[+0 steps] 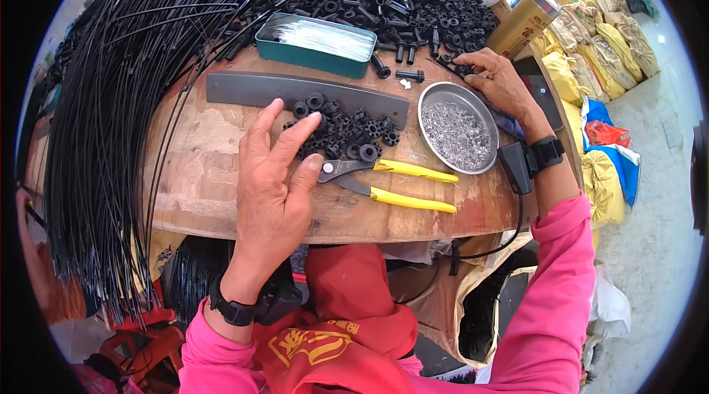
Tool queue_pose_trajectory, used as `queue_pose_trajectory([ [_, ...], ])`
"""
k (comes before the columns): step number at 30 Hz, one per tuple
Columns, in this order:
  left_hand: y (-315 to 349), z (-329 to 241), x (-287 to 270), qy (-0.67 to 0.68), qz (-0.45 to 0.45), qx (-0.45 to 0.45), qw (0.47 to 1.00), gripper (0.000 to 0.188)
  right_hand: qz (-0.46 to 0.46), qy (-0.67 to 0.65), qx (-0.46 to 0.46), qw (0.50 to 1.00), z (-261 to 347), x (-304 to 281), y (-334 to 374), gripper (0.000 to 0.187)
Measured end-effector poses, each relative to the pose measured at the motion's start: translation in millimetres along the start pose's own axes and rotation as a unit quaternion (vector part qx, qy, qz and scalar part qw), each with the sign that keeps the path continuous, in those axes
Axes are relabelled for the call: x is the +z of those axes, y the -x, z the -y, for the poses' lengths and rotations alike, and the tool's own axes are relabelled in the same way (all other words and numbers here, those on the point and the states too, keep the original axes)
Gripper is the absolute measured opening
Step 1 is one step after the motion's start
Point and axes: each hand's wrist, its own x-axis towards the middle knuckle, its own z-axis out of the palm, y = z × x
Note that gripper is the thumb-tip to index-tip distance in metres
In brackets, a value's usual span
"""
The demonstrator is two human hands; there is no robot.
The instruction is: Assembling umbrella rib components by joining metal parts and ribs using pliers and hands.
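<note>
Toothed caps (354,135): black, heaped just right of the left hand (273,176), partly hidden by its fingers.
Left hand: I see the fingers spread; contact with the caps I can't tell.
Red cloth (347,313): lower down, between both hands, its yellow lettering distorted by folds.
Right hand (496,78): fingers bent over a dark slender part (451,66); I can't tell whether they pinch it.
Gold canister (523,25): just beyond the right hand, printed.
</note>
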Motion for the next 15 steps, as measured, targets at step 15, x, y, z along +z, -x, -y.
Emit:
queue_pose_trajectory([
  [15, 0, -6, 1, -0.082, 0.011, -0.012, 0.996, 0.047, -0.012, 0.066, -0.076, 0.995, -16, 2, -3, 0.028],
])
